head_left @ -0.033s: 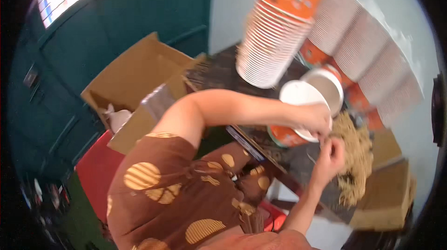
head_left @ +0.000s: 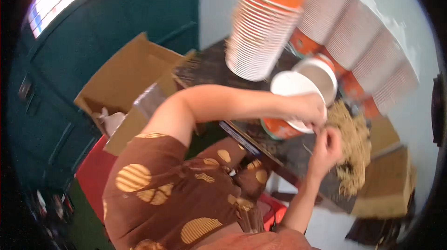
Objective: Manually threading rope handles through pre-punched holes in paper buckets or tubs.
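A white-lined tub [head_left: 286, 83] with an orange and green outside lies tilted on the dark table. My left hand [head_left: 307, 109] reaches across its mouth, fingers closed at the near right rim. Just below that rim, my right hand [head_left: 327, 150] is closed in a pinch, its fingertips meeting those of the left. Whatever is between the fingertips is too small and blurred to name. Right beside both hands lies a heap of tan, stringy strands [head_left: 354, 150]. Behind the tilted tub is another open tub [head_left: 321, 80].
A tall stack of nested tubs [head_left: 263, 36] stands at the back of the table [head_left: 205, 70]. More stacks [head_left: 337, 22] line the wall on the right. An open cardboard box [head_left: 125, 73] is at left; another carton [head_left: 384, 185] sits at right. Near me is a red seat [head_left: 92, 171].
The whole scene has shifted slightly left and up in the picture. Both hands stay together at the tub's rim, in nearly the same pose.
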Tool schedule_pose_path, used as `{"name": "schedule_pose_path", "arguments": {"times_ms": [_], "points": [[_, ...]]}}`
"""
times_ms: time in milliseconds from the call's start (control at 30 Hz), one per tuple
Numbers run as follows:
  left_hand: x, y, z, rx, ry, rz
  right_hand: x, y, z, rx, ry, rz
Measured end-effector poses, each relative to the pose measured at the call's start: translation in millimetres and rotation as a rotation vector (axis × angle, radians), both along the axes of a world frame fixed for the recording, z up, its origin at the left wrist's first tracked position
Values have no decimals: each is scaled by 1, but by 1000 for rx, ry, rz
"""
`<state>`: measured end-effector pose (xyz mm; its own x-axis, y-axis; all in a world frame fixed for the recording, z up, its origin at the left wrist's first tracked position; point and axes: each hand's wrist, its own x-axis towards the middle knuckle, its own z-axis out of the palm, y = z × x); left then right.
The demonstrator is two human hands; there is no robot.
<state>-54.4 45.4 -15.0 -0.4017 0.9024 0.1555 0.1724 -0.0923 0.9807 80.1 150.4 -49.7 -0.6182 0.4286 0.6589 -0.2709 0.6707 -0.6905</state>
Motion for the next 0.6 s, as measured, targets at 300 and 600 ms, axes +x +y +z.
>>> {"name": "schedule_pose_path", "arguments": {"times_ms": [300, 600], "points": [[-1, -5, 11, -26, -194, -85, 3, -5, 4, 73, 128, -24], [3, -5, 11, -43, -261, -81, 3, 1, -10, 434, 214, -78]]}}
